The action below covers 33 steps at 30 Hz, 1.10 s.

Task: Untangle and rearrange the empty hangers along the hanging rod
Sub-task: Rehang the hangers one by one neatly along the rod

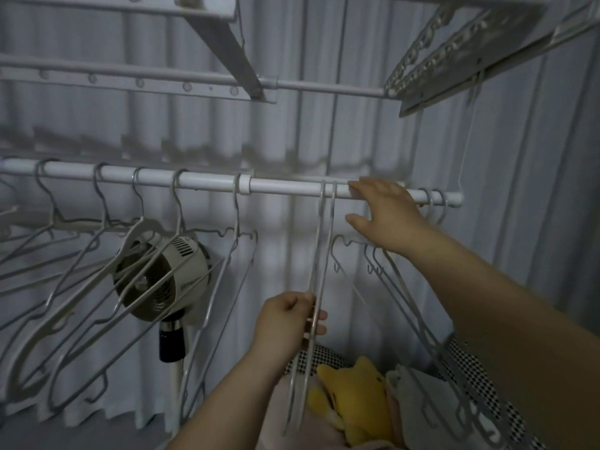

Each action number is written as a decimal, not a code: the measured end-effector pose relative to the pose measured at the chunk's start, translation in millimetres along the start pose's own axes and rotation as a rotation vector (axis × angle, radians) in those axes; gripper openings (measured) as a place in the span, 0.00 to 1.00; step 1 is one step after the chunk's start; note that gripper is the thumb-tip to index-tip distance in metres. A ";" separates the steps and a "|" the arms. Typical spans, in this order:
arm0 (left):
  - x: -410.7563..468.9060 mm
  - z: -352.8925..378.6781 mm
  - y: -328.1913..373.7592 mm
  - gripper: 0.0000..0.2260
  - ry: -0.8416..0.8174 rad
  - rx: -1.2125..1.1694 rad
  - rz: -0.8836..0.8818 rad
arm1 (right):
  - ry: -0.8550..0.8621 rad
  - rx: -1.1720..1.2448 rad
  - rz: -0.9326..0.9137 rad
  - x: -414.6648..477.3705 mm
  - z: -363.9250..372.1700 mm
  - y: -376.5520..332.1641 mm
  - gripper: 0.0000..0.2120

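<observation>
Curtain (292,134) behind; left hand (285,323) pinches hangers (319,254)

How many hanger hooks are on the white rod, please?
9. Five hooks spread along the left of the rod, two together at the middle, two near the right end. The right hand may hide others.

rod (285,187): white, horizontal, dips slightly to the right. 
left hangers (81,274): five thin grey-white ones, hooks spaced along the rod, bodies swung sideways and overlapping. 
middle pair (316,254): hooks side by side, bodies edge-on, pressed together. 
right hangers (422,316): hooks bunched near the rod's tip, bodies overlapping, slanting down-right.
</observation>
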<state>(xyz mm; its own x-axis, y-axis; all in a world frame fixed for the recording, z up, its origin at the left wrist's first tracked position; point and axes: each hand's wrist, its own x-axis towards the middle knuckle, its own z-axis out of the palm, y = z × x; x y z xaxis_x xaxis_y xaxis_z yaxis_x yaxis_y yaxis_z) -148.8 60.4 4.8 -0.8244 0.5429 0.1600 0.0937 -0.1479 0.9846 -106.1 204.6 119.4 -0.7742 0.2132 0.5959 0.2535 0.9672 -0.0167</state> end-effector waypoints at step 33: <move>-3.0 -41.6 3.0 0.13 0.155 0.018 0.072 | 0.035 -0.035 -0.075 18.2 20.3 -16.9 0.29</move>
<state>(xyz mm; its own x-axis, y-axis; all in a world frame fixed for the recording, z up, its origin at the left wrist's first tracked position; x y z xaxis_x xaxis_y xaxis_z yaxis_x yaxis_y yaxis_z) -169.2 24.0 4.3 -0.8915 0.3970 0.2183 0.1642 -0.1661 0.9723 -136.3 195.0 114.2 -0.7713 0.1349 0.6220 0.2164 0.9746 0.0570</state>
